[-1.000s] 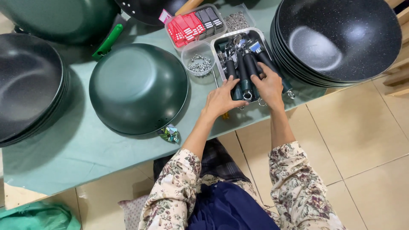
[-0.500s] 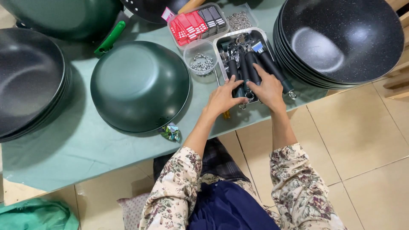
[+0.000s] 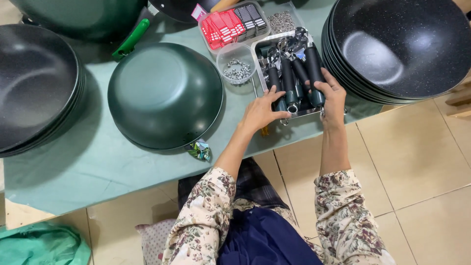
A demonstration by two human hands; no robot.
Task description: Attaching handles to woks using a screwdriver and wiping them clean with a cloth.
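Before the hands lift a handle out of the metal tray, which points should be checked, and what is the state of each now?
1. Left hand reaches the handles: ok, fingertips touch them.
2. Right hand has a grip: cannot tell, fingers lie on a handle end.
3. Metal tray rests fully on the table: ok, though near the edge.
4. Inverted green wok is clear of the tray: ok.
5. Cup of small metal parts keeps apart from the hands: ok.
6. Stack of black woks stands steady: cannot tell.
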